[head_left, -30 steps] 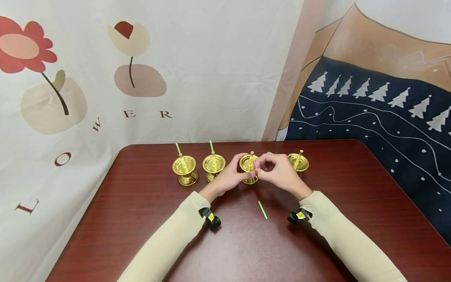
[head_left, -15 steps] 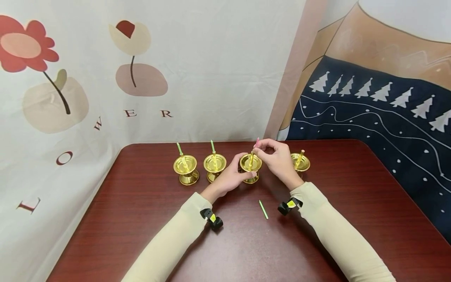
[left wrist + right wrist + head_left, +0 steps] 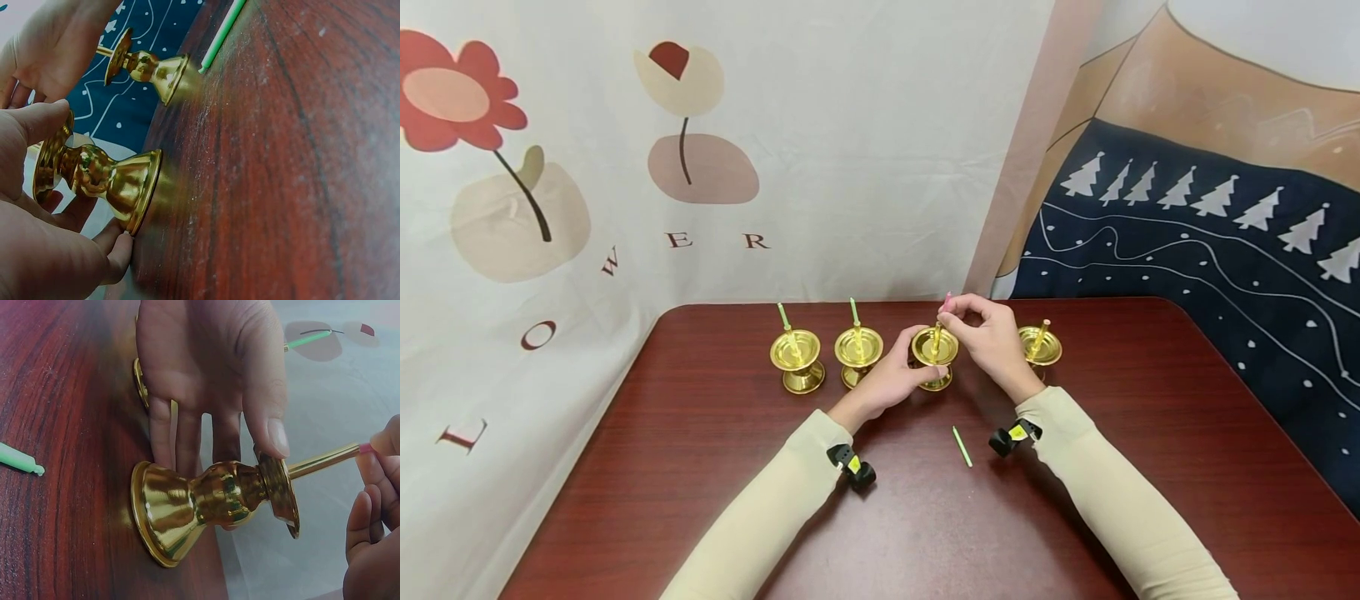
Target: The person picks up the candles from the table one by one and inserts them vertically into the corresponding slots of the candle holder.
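My left hand (image 3: 891, 379) grips a brass candle holder (image 3: 935, 346), thumb on its dish and fingers curled behind the stem, as the left wrist view shows. The holder (image 3: 219, 497) stands upright on the table. A pink candle (image 3: 948, 300) is pinched between the thumb and fingers of my right hand (image 3: 992, 337). In the right wrist view the pink candle's lower end (image 3: 365, 448) meets the top of the holder's thin tube (image 3: 325, 459). Most of that candle is hidden by my fingers. A light green candle (image 3: 962, 447) lies on the table nearer to me.
Two brass holders (image 3: 795, 350) (image 3: 858, 347) at the left each bear an upright green candle (image 3: 853, 311). At the right a fourth-like brass holder (image 3: 1040, 345) stands with a bare tube, partly behind my right hand. The dark red table (image 3: 700, 433) ends at a printed cloth backdrop (image 3: 850, 167).
My right hand has risen from beside the holder's dish to the top of its tube, bringing the pink candle upright there. Over the last half second both hands stay nearly still.
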Demonstrator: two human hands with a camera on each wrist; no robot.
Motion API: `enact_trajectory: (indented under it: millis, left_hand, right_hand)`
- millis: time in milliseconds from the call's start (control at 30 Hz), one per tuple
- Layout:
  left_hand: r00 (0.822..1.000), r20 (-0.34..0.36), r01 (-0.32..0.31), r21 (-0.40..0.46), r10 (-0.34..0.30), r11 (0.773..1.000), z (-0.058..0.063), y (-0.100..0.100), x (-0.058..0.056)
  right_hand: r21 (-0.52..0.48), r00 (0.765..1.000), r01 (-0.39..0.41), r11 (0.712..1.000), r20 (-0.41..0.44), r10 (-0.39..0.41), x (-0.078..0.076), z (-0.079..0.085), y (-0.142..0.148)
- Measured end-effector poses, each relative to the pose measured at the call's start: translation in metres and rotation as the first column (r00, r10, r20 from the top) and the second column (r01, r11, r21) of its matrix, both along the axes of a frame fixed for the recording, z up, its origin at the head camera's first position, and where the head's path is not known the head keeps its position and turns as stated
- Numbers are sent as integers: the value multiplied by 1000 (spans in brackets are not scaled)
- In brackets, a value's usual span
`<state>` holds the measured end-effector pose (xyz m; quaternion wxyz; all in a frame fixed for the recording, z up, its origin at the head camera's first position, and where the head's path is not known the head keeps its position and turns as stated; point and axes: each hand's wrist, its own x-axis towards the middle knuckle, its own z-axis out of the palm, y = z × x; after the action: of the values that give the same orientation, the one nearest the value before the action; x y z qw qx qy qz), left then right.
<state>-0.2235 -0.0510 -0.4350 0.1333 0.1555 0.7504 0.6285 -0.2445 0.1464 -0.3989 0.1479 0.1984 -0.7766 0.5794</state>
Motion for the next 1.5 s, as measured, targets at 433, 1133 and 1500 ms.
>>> enact_trajectory:
  millis: [433,1133,1500]
  left_hand:
    - [1000,4,-4,-11,4,1000,0,1,0]
    - [1000,7,2,-14,-1,1000,-1,0,0]
    - [1000,7,-2,-1,2,1000,-1,0,0]
  right_hand:
    - [13,1000,5,1000,-16,-5,-1,0,-1]
    - [79,991,-11,997,-133,22,-4,1,0]
    - [72,991,-34,997,-127,43,-4,-1,1]
